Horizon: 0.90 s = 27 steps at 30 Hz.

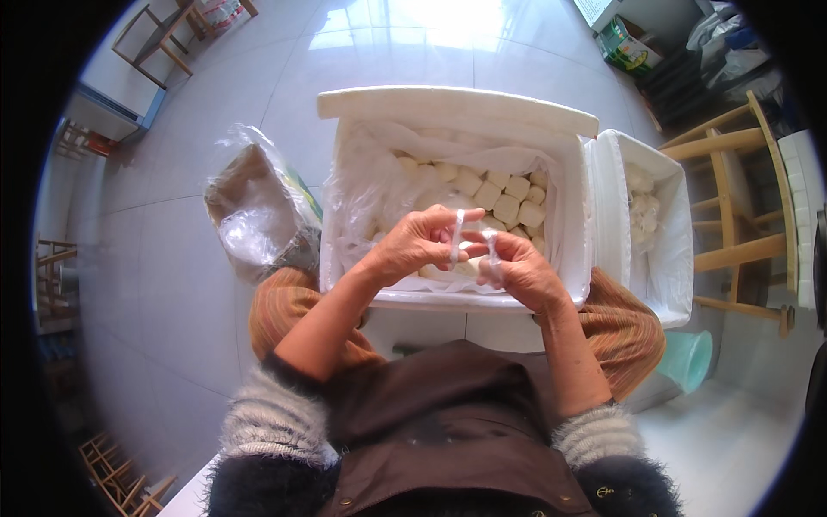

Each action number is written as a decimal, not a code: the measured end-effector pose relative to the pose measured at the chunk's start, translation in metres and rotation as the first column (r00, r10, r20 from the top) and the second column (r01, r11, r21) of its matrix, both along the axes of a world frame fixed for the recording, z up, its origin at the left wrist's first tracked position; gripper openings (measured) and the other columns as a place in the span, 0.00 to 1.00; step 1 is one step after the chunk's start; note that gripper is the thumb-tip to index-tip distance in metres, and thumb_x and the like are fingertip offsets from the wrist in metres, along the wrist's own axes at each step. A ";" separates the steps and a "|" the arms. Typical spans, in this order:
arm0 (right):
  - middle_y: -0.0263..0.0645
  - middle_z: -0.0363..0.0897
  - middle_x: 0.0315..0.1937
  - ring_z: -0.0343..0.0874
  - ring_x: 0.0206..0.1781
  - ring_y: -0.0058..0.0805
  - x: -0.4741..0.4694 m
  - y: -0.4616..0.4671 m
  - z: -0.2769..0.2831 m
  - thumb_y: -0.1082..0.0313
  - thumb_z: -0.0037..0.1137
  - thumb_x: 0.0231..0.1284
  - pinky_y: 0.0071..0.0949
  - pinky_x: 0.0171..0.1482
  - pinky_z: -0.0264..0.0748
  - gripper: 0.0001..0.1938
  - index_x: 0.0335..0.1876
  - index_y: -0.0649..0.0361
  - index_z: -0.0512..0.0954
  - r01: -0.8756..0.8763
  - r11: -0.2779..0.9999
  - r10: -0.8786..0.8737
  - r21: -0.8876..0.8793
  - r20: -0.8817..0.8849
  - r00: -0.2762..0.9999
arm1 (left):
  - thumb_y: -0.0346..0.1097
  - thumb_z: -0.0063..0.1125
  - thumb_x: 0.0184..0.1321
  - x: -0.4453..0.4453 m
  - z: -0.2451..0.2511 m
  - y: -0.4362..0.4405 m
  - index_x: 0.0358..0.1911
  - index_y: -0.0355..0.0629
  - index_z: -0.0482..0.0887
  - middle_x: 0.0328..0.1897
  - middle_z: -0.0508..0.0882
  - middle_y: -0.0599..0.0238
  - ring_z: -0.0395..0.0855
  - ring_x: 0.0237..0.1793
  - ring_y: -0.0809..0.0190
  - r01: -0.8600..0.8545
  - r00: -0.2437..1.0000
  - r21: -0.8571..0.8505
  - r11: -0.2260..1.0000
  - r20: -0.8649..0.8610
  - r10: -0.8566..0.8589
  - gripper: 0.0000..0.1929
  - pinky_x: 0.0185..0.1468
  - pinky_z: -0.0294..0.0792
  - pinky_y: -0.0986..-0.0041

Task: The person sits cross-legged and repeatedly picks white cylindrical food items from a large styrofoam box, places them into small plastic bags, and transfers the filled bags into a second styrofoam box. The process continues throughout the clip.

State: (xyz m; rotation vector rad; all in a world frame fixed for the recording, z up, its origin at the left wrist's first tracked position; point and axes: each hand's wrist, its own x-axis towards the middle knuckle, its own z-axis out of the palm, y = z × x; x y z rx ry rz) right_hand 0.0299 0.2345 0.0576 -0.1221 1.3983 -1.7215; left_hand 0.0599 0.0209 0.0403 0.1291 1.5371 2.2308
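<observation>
Over a white foam box (452,300), my left hand (420,242) and my right hand (517,265) are close together, fingertips nearly meeting. A narrow band of clear plastic film (457,236) runs between the thumb and forefinger of my left hand. More thin clear plastic (492,258) is pinched in the fingers of my right hand. Beneath them, pale rounded blocks, perhaps dough or tofu (506,208), lie packed in rows inside the box, on a white liner. Crumpled clear plastic sheeting (368,187) covers the box's left part. My hands hide some of the blocks.
At the left stands a carton (223,174) lined with plastic, holding clear film. Against the box's right side is a second foam box (685,258) with a few wrapped pale items (643,210). Farther right are a wooden chair (730,213) and a green plastic bin (694,362).
</observation>
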 end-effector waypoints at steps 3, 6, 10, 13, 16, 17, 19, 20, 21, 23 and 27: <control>0.33 0.78 0.46 0.75 0.44 0.18 0.007 -0.011 -0.004 0.71 0.64 0.51 0.22 0.49 0.72 0.21 0.54 0.61 0.76 -0.053 0.998 0.051 -0.043 -0.044 0.998 | 0.33 0.69 0.49 0.001 -0.004 -0.002 0.50 0.45 0.82 0.46 0.70 0.66 0.72 0.42 0.68 -0.003 0.956 -0.290 0.957 -0.281 -0.082 0.22 0.44 0.69 0.78; 0.29 0.77 0.42 0.73 0.45 0.18 0.013 -0.013 -0.004 0.70 0.68 0.46 0.23 0.51 0.71 0.24 0.52 0.62 0.75 -0.128 0.989 0.126 -0.079 -0.034 0.992 | 0.34 0.72 0.45 0.004 -0.004 -0.002 0.42 0.47 0.86 0.40 0.68 0.68 0.69 0.43 0.66 -0.067 0.862 -0.477 0.876 -0.470 -0.190 0.17 0.46 0.67 0.77; 0.30 0.76 0.40 0.73 0.43 0.20 0.021 -0.022 -0.015 0.67 0.66 0.50 0.24 0.49 0.71 0.24 0.54 0.62 0.73 -0.214 0.973 0.225 0.092 -0.137 0.965 | 0.33 0.65 0.53 0.009 -0.007 0.009 0.36 0.42 0.85 0.41 0.69 0.68 0.69 0.42 0.67 -0.073 0.913 -0.356 0.931 -0.400 -0.081 0.08 0.47 0.66 0.78; 0.31 0.75 0.35 0.72 0.35 0.19 0.023 -0.023 -0.031 0.66 0.52 0.63 0.23 0.41 0.72 0.11 0.48 0.60 0.73 0.053 0.998 -0.053 -0.030 -0.011 0.999 | 0.33 0.59 0.58 0.008 -0.013 0.010 0.30 0.37 0.82 0.39 0.69 0.69 0.70 0.40 0.70 -0.255 0.959 -0.111 0.961 -0.154 0.237 0.06 0.46 0.65 0.79; 0.30 0.72 0.31 0.70 0.32 0.19 0.017 -0.005 -0.044 0.66 0.45 0.67 0.21 0.34 0.68 0.06 0.36 0.59 0.72 0.576 0.790 -0.446 -0.210 0.448 0.775 | 0.28 0.52 0.56 0.004 -0.018 -0.010 0.22 0.38 0.76 0.32 0.72 0.71 0.69 0.32 0.72 -0.320 0.948 -0.164 0.933 -0.053 0.315 0.07 0.39 0.63 0.80; 0.31 0.71 0.30 0.69 0.31 0.20 0.013 0.008 -0.045 0.66 0.45 0.67 0.20 0.32 0.66 0.09 0.31 0.58 0.70 0.641 0.724 -0.429 -0.253 0.563 0.706 | 0.28 0.53 0.56 0.004 -0.019 -0.015 0.20 0.40 0.75 0.31 0.73 0.71 0.69 0.30 0.72 -0.326 0.944 -0.028 0.945 0.052 0.327 0.08 0.38 0.63 0.80; 0.31 0.69 0.29 0.67 0.30 0.22 0.008 0.028 -0.045 0.65 0.44 0.68 0.19 0.30 0.64 0.13 0.25 0.58 0.67 0.700 0.656 -0.389 -0.284 0.667 0.635 | 0.29 0.54 0.53 0.004 -0.021 -0.020 0.18 0.43 0.74 0.29 0.74 0.72 0.69 0.29 0.72 -0.378 0.901 -0.002 0.926 0.230 0.368 0.09 0.36 0.62 0.81; 0.32 0.69 0.29 0.67 0.30 0.22 0.007 0.035 -0.044 0.65 0.45 0.67 0.19 0.31 0.64 0.13 0.24 0.57 0.67 0.695 0.659 -0.383 -0.288 0.667 0.639 | 0.30 0.54 0.52 0.004 -0.021 -0.021 0.16 0.45 0.73 0.29 0.74 0.72 0.69 0.29 0.72 -0.405 0.866 0.001 0.914 0.321 0.383 0.09 0.35 0.62 0.81; 0.32 0.69 0.28 0.67 0.30 0.22 0.006 0.039 -0.043 0.65 0.45 0.67 0.20 0.31 0.65 0.14 0.23 0.57 0.66 0.714 0.653 -0.413 -0.250 0.673 0.614 | 0.30 0.54 0.53 0.004 -0.021 -0.021 0.17 0.45 0.73 0.28 0.75 0.72 0.70 0.30 0.71 -0.429 0.853 0.010 0.903 0.332 0.402 0.09 0.36 0.62 0.80; 0.32 0.70 0.30 0.68 0.32 0.22 0.004 0.039 -0.038 0.64 0.46 0.68 0.19 0.31 0.65 0.15 0.23 0.57 0.67 0.651 0.675 -0.343 -0.348 0.633 0.694 | 0.30 0.53 0.55 0.002 -0.018 -0.019 0.19 0.45 0.73 0.27 0.76 0.72 0.72 0.31 0.70 -0.471 0.822 0.010 0.882 0.369 0.435 0.08 0.39 0.63 0.78; 0.31 0.71 0.31 0.69 0.33 0.21 -0.004 0.030 -0.018 0.62 0.46 0.69 0.18 0.31 0.66 0.12 0.30 0.58 0.71 0.616 0.721 -0.435 -0.317 0.485 0.758 | 0.34 0.49 0.63 -0.002 -0.006 -0.020 0.26 0.44 0.75 0.26 0.76 0.69 0.73 0.33 0.68 -0.396 0.900 0.396 0.828 0.344 0.266 0.08 0.43 0.64 0.75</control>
